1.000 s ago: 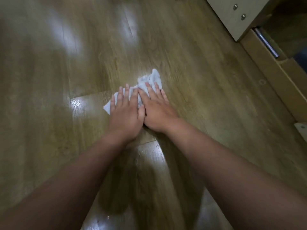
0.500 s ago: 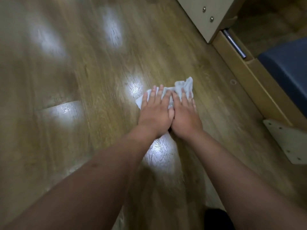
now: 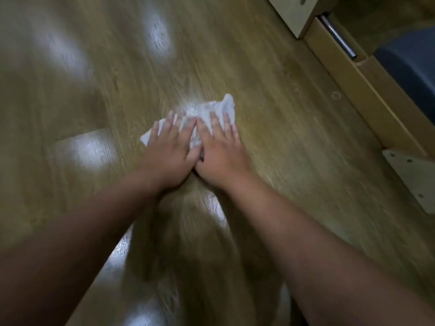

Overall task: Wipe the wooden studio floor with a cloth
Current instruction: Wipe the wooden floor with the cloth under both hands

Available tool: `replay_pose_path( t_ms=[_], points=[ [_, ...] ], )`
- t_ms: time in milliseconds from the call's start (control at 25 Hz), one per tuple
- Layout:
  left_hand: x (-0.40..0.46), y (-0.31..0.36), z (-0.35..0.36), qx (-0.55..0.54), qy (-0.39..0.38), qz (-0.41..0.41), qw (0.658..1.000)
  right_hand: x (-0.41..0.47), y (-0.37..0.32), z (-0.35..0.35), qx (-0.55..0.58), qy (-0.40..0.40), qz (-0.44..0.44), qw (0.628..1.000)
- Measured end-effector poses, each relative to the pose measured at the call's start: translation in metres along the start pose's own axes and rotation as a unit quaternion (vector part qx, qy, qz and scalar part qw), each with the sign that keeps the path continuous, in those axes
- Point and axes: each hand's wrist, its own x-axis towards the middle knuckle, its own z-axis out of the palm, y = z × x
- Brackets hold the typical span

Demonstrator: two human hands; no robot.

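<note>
1. I am looking at the floor [image 3: 70, 196] on the left, where glossy patches are reflecting light, so I judge it best to keep strokes overlapping and running along the grain.
2. My left hand [image 3: 168, 156] is lying palm down on the cloth [image 3: 207, 109], fingers [image 3: 170, 121] slightly apart and flat, pressing rather than gripping.
3. The cloth is sitting bunched on the floor under both hands, its far corner poking out past the fingertips.
4. My right hand [image 3: 221, 154] is touching the left, fingers spread flat on the cloth, wrist low, forearm reaching forward.
5. I am watching the wooden frame [image 3: 367, 95] on the right, keeping the cloth well apart from it.
</note>
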Motion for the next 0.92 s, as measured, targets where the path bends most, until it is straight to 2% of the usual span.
replay_pose_path(
  t_ms=[120, 200, 320, 440, 560, 680, 760, 920],
  points=[
    [0.088, 0.044, -0.001, 0.001, -0.025, -0.011, 1.000, 0.060, 0.057, -0.036, -0.023, -0.009, 0.046, 0.999],
    [0.102, 0.090, 0.013, 0.001, -0.026, -0.007, 1.000, 0.052, 0.099, -0.049, -0.033, -0.014, 0.082, 0.996],
    [0.064, 0.152, 0.040, -0.014, -0.014, 0.033, 0.999, -0.020, 0.135, -0.051, -0.010, 0.005, 0.132, 0.991],
    [-0.009, 0.169, 0.055, -0.021, -0.005, 0.075, 0.997, -0.105, 0.123, -0.031, -0.011, 0.023, 0.143, 0.989],
    [-0.083, 0.156, 0.065, -0.067, -0.008, 0.057, 0.996, -0.160, 0.093, -0.007, -0.052, 0.003, 0.120, 0.991],
    [-0.137, 0.118, 0.059, -0.105, 0.007, -0.030, 0.994, -0.171, 0.045, 0.011, -0.063, -0.022, 0.043, 0.997],
    [-0.145, 0.075, 0.045, -0.106, 0.021, -0.088, 0.990, -0.146, 0.004, 0.022, -0.067, -0.020, -0.025, 0.997],
    [-0.117, -0.035, 0.005, -0.062, 0.045, -0.133, 0.988, -0.048, -0.080, 0.035, -0.056, -0.050, -0.064, 0.995]
  ],
)
